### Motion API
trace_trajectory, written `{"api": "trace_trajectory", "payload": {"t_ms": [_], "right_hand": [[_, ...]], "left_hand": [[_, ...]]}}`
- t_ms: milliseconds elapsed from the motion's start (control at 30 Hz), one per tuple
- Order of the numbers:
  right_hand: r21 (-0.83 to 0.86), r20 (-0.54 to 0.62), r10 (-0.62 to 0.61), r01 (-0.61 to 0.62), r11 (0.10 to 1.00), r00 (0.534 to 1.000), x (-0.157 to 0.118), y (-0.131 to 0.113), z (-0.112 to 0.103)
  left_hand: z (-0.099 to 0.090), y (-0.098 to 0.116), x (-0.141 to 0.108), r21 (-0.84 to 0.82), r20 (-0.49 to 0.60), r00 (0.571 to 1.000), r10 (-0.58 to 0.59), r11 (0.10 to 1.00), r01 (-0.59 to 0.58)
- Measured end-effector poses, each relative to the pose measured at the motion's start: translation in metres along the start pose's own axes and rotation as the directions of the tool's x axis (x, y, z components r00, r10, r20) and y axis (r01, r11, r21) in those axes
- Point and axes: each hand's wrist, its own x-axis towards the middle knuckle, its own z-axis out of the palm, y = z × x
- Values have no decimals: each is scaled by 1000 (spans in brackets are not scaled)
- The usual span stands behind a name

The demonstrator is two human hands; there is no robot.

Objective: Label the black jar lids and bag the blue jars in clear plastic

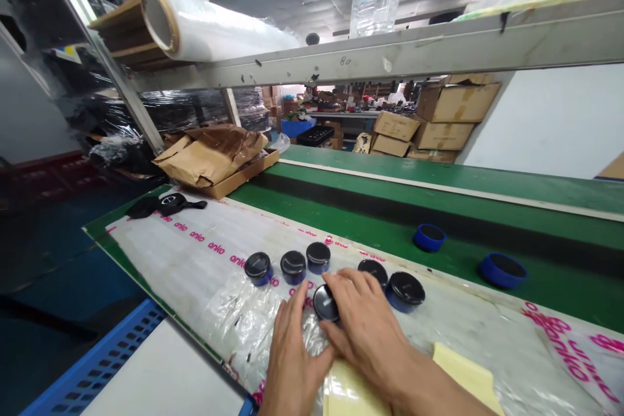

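My right hand (368, 325) has its fingers and thumb around a round, black-topped piece (325, 303), tilted over the plastic-covered bench. To its left, my left hand (295, 354) is open, fingers stretched out and thumb apart, close to that piece but holding nothing visible. Beyond the hands stand several similar short round pieces with glossy black tops and blue sides: one black-topped piece (258, 268) at the left, another (406, 290) just right of my right hand. Yellow sheets (351, 393) lie under and beside my right wrist.
Two blue rings with dark centres, a nearer one (503, 270) and a farther one (429, 237), rest on the green surface (312, 192). A cardboard tray (244, 174) with brown paper sits back left. Overhead runs a shelf beam (341, 65). A blue crate (104, 357) stands lower left.
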Motion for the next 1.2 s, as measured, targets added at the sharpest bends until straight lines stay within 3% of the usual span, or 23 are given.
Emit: {"api": "trace_trajectory", "payload": {"t_ms": [133, 300, 433, 533, 600, 767, 900, 1000, 1100, 1200], "right_hand": [[5, -39, 33, -32, 999, 999, 7, 18, -3], [383, -85, 95, -55, 922, 992, 11, 19, -21], [661, 128, 139, -188, 726, 982, 13, 3, -36], [760, 246, 149, -286, 583, 958, 15, -5, -40], [777, 277, 173, -326, 538, 945, 16, -7, -39], [737, 295, 191, -350, 578, 936, 13, -6, -36], [665, 206, 217, -299, 684, 954, 4, -9, -35], [655, 145, 218, -259, 710, 965, -4, -9, -34], [702, 142, 248, -274, 657, 958, -8, -7, -34], [787, 215, 237, -312, 533, 947, -8, -6, -34]], "left_hand": [[-8, 15, 7, -43, 25, 1000, 9, 999, -8], [-12, 34, 8, -160, 2, 998, -63, 985, 63], [-10, 43, 7, -163, -12, 998, -69, 984, 66], [-10, 45, 6, -115, -8, 999, -41, 993, 40], [-11, 45, 5, -98, -7, 1000, -15, 995, 14], [-13, 43, 1, -39, 0, 1000, 26, 999, -26], [-13, 41, -2, 2, 13, 1000, 29, 1000, -29], [-13, 38, -4, 28, -13, 1000, 23, 999, -23], [-11, 37, -4, 29, -18, 1000, 19, 999, -18], [-7, 37, -4, 19, -10, 1000, 27, 999, -27]]}}
